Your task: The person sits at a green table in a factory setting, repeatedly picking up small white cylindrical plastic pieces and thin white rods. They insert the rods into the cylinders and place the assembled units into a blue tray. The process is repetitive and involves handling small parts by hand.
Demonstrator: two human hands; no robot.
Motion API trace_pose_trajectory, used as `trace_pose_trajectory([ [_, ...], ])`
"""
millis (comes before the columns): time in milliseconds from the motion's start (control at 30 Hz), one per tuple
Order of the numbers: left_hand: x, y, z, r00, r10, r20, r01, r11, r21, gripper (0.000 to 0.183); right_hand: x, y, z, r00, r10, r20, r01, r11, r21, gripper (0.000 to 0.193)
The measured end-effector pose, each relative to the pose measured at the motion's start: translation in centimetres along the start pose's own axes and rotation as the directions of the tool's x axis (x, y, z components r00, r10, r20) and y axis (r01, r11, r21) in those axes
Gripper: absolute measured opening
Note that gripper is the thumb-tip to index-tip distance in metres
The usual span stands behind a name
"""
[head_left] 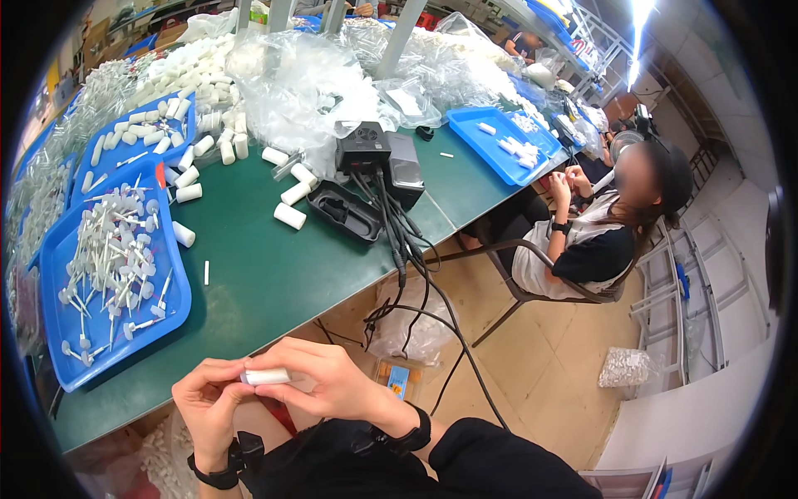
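Note:
Both of my hands meet just off the near table edge, around a small white cylinder (270, 377) with a pale greyish end. My left hand (209, 401) pinches that greyish end between thumb and fingertips. The fingers and thumb of my right hand (332, 378) close round the other end from above and below. Closest to my hands on the table is a blue tray (179, 283) holding a heap of thin white sticks with round pale heads (116, 258). A short white stick (207, 273) lies alone on the green table (258, 287), right of that tray.
White cylinders (289, 216) lie scattered beside a black box (362, 148) with cables (403, 241) hanging over the edge. Farther back are a second blue tray (187, 125) and plastic bags (291, 91). At right, a person (598, 241) sits by another blue tray (465, 125).

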State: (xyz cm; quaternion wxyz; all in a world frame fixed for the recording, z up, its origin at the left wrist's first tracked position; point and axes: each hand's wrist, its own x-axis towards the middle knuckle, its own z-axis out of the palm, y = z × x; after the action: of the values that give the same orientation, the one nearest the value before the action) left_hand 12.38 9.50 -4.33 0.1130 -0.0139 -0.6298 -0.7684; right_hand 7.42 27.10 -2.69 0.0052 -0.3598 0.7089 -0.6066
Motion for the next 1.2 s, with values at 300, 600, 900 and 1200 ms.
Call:
trace_pose_trajectory([
  [300,-0.9,0.7,0.7,0.991,0.113,-0.067,-0.100,0.980,0.170,0.017,-0.2,-1.0,-0.1,0.995,0.093,0.044,-0.094,0.995,0.017,0.024],
  [600,-0.9,1.1,1.7,0.959,0.282,-0.035,-0.252,0.900,0.356,0.019,-0.7,-1.7,-0.1,0.993,0.092,-0.073,-0.095,0.995,-0.037,0.026],
  [900,-0.2,1.4,1.9,0.995,0.037,-0.095,-0.030,0.997,0.073,0.024,-0.5,-1.3,-0.4,0.997,0.014,-0.071,-0.012,0.999,0.034,0.026],
  [1200,-0.1,0.7,0.3,0.977,0.204,0.055,-0.212,0.947,0.241,0.024,-0.8,-1.2,0.4,0.990,0.057,-0.128,-0.056,0.998,0.008,0.026],
])
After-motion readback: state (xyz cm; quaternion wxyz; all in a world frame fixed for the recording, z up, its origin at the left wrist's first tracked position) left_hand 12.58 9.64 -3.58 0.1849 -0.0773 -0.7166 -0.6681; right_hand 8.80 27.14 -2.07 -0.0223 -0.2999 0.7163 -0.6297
